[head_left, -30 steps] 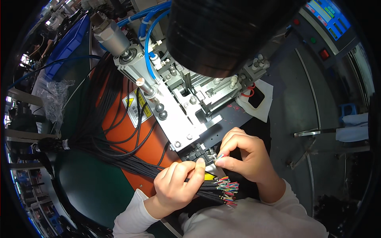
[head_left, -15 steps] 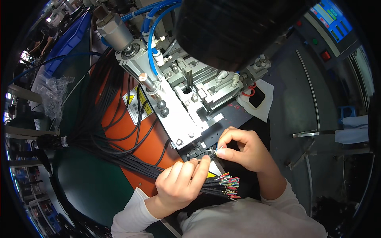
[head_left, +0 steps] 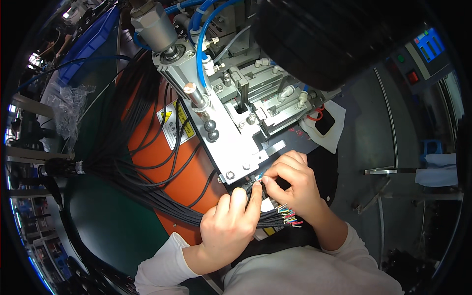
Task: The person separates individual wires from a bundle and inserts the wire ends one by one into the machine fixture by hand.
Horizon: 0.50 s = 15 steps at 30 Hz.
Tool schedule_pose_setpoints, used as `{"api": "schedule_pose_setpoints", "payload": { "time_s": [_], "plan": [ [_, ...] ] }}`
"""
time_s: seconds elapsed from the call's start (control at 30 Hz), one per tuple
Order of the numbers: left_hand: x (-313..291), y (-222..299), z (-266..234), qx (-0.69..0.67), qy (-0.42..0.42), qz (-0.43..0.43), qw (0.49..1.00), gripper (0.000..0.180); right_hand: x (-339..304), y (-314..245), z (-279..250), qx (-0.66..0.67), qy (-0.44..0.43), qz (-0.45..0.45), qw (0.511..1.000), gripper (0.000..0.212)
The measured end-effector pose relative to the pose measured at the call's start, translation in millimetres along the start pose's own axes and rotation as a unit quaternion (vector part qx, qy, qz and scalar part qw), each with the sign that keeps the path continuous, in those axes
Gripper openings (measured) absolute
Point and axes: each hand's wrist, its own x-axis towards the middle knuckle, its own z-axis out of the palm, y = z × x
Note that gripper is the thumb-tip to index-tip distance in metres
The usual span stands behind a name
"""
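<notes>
Head view: thin coloured wires [head_left: 261, 175] sit at the near end of the silver machine [head_left: 228, 147]; the right hand [head_left: 294, 186], near that end, has thumb and forefinger pinched on them; the left hand [head_left: 230, 225], just beside, extends its forefinger to the wires, grip cannot be told; black cables [head_left: 169, 202] run from the machine's left to below its near end, their coloured tips [head_left: 286, 214] fanned out.
</notes>
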Motion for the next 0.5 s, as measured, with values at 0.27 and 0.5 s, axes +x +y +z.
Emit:
{"api": "schedule_pose_setpoints", "payload": {
  "time_s": [0.27, 0.5],
  "plan": [
    [4.4, -8.6, 8.2, -0.027, 0.037, 0.030, 0.999, 0.032, -8.0, 17.7, 20.3, 0.174, 0.033, 0.086, 0.980, 0.004],
    [7.7, -10.5, 7.0, -0.053, 0.067, -0.007, 0.996, 0.030, -6.0, 14.0, 17.8, 0.164, 0.030, 0.118, 0.979, 0.008]
  ]
}}
